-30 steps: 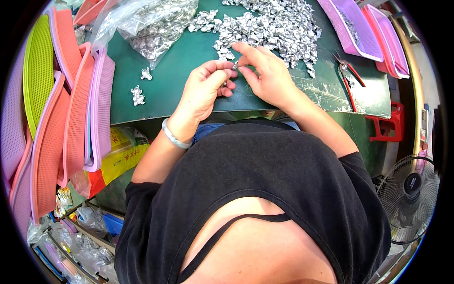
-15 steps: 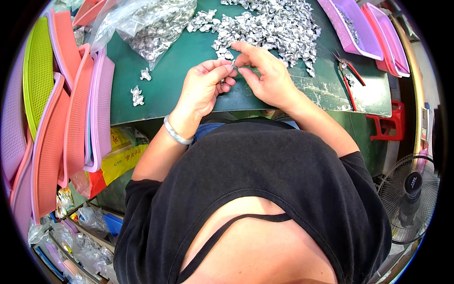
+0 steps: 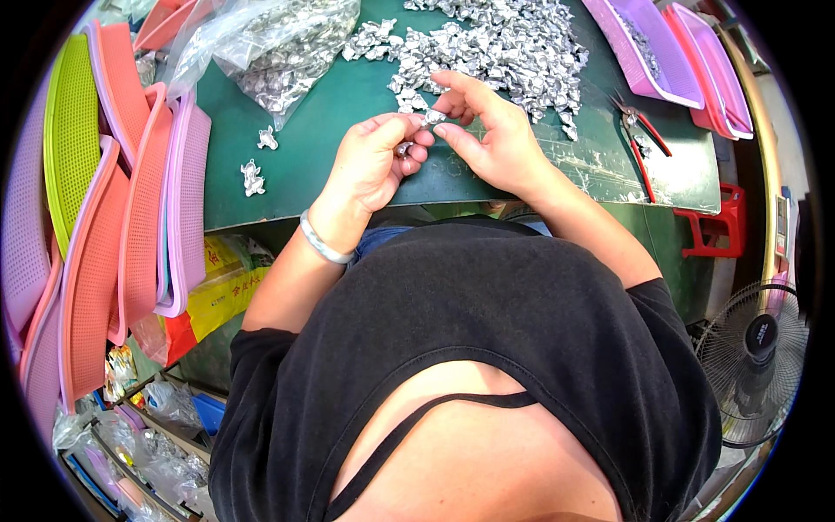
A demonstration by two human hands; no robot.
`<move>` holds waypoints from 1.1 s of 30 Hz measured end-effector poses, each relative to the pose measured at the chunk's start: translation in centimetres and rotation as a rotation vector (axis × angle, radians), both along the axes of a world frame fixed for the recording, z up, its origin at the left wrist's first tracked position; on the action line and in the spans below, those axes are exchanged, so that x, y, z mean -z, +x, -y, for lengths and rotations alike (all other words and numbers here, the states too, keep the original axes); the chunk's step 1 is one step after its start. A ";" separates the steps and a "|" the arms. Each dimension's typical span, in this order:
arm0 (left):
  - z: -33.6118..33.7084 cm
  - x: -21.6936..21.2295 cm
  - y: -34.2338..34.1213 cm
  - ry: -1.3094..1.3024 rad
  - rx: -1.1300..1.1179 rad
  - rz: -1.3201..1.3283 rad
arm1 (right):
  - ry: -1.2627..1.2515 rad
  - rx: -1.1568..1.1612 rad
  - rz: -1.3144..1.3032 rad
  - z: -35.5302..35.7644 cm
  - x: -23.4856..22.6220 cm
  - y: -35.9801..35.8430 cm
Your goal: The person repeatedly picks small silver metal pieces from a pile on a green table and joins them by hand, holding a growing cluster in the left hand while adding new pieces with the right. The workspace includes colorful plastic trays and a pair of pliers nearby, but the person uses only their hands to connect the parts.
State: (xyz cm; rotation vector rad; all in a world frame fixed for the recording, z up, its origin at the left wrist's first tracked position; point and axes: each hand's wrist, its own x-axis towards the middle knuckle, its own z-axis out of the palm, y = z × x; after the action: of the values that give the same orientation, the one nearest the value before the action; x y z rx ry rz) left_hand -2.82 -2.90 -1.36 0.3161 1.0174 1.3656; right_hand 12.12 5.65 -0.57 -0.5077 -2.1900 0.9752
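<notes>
A small silvery metal figurine is held up between my hands, over the near part of the green table. The thumb and forefinger of my left hand pinch it from one side. At its other side are the thumb and bent fingers of my right hand, with the forefinger raised. A shiny bit shows in the left hand's curled fingers; its kind is unclear. Beyond my hands spreads a heap of similar metal figurines. Two separate figurines, a larger one and a smaller one, lie at the left.
A clear plastic bag of metal pieces lies at the far left of the table. Red-handled pliers rest at the right, near a purple basket. Stacked plastic baskets line the left side. A fan stands lower right.
The figurine between my fingertips has turned and shows more of itself now. My right hand's fingers have shifted slightly up. My left hand stays nearly in place.
</notes>
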 end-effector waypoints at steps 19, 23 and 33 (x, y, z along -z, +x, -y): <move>0.0 0.0 0.1 0.003 0.036 -0.064 | -0.100 -0.009 -0.018 0.1 0.2 0.1; 0.2 0.2 0.1 0.030 0.025 -0.135 | -0.094 -0.018 -0.018 0.2 0.2 0.0; 0.9 0.3 -1.8 0.091 -0.062 -0.074 | 0.154 0.037 0.151 -0.8 1.0 -1.4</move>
State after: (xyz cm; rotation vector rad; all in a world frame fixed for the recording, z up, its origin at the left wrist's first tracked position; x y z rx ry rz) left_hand -4.62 -3.76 -1.66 0.4090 1.0350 1.4682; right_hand 10.73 6.44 -1.56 -0.5628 -2.3585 0.7621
